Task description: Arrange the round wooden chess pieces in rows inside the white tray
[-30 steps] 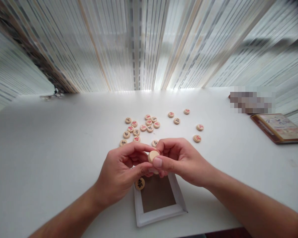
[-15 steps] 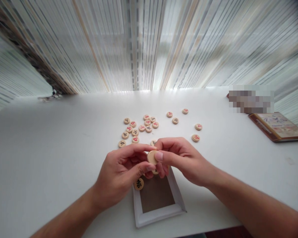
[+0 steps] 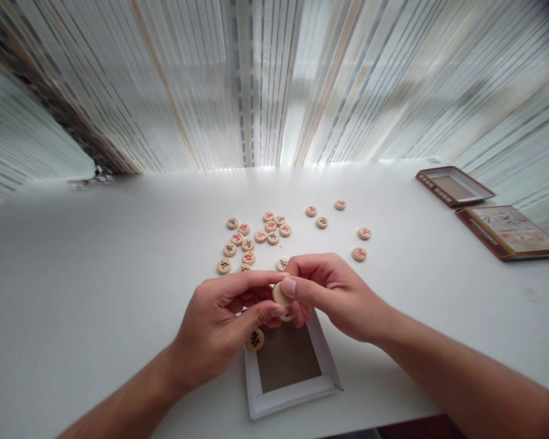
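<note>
A round wooden Chinese chess piece (image 3: 281, 296), its blank side toward me, is pinched between both hands above a shallow white-rimmed box (image 3: 293, 396). My left hand (image 3: 231, 323) has thumb and fingers at the piece's left side. From the right, my right hand (image 3: 333, 299) presses its thumb on the blank face. Another chess piece (image 3: 255, 339) with a black character lies at the box's left rim, below my left hand. Part of one more piece (image 3: 286, 317) shows under my fingers. The far end of the box is hidden by my hands.
Several chess pieces with red or black characters, among them a red one (image 3: 249, 257), lie scattered on the white table (image 3: 119, 274) beyond my hands. At the right are an open brown-edged box part (image 3: 457, 186) and a decorated box (image 3: 512, 231). Striped curtains (image 3: 274, 79) hang behind.
The held piece sits slightly lower and is turned a little, with my right thumb shifted slightly left. Both hands stay almost in place. The view has moved very slightly.
</note>
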`<state>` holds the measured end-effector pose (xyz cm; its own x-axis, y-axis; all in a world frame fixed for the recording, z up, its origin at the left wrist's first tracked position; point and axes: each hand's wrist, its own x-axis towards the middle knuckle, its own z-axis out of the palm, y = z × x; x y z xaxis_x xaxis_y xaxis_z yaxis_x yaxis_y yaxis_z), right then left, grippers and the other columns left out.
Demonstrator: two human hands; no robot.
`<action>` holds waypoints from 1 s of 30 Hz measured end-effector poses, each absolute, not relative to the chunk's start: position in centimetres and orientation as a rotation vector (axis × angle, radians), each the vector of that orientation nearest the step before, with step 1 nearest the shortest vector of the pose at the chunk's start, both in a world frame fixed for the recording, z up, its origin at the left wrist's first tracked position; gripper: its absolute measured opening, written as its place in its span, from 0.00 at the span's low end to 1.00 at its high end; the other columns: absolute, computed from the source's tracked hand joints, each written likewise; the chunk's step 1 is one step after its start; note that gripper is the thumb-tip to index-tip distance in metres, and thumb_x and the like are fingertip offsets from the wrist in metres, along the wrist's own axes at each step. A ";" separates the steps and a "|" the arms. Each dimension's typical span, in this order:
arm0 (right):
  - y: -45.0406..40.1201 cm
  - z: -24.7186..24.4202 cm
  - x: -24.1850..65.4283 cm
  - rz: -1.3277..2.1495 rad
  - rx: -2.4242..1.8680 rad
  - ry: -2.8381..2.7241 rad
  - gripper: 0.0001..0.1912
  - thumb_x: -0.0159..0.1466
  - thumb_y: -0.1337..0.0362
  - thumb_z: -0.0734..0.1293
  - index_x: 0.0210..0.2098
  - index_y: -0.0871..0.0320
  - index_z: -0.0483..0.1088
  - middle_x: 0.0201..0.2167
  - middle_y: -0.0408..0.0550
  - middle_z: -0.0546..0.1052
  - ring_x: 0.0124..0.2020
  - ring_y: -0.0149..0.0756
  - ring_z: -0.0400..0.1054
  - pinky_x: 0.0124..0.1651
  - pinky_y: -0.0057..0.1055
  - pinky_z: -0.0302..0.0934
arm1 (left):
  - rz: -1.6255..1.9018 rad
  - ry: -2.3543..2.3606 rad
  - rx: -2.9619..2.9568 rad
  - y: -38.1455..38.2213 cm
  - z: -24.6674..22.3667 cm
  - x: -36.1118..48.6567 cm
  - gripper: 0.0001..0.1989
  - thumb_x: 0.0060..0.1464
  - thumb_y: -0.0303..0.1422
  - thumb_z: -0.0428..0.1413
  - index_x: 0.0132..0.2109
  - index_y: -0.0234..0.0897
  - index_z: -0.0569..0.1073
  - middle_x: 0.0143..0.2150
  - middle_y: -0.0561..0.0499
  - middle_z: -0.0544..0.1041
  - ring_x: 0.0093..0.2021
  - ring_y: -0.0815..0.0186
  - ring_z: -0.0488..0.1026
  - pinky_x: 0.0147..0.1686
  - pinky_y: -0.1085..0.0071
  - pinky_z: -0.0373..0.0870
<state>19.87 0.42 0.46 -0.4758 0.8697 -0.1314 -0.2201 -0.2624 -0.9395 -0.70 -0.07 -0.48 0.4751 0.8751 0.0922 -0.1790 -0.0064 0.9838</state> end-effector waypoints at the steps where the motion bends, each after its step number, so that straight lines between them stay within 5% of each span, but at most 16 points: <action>1: 0.4 0.4 19.8 1.836 -0.874 -1.203 0.21 0.62 0.54 0.83 0.28 0.60 0.73 0.21 0.41 0.76 0.23 0.28 0.69 0.28 0.23 0.64 | 0.955 0.684 1.333 0.0 -0.5 -0.7 0.16 0.65 0.25 0.67 0.56 0.47 0.87 0.39 0.51 0.90 0.37 0.66 0.88 0.41 0.77 0.85; 10: 0.3 0.3 19.9 1.984 -0.816 -1.132 0.22 0.56 0.57 0.87 0.30 0.60 0.73 0.23 0.40 0.77 0.22 0.25 0.69 0.26 0.20 0.63 | 1.072 0.700 1.434 -0.2 -0.2 -0.7 0.17 0.64 0.23 0.67 0.53 0.50 0.88 0.38 0.55 0.90 0.34 0.70 0.86 0.36 0.83 0.83; 20: 0.6 0.2 20.2 1.958 -0.682 -1.141 0.19 0.67 0.55 0.79 0.30 0.61 0.75 0.25 0.44 0.80 0.23 0.27 0.71 0.27 0.22 0.64 | 1.035 0.621 1.251 -0.1 0.3 -0.5 0.13 0.63 0.28 0.70 0.52 0.50 0.89 0.35 0.54 0.88 0.32 0.71 0.84 0.33 0.83 0.82; 30: 0.3 0.6 19.8 1.875 -0.799 -1.134 0.17 0.60 0.60 0.84 0.28 0.61 0.76 0.23 0.42 0.79 0.24 0.26 0.70 0.30 0.21 0.66 | 1.022 0.664 1.349 -0.3 -0.3 -0.9 0.17 0.64 0.22 0.67 0.54 0.49 0.87 0.37 0.54 0.89 0.36 0.70 0.87 0.36 0.83 0.83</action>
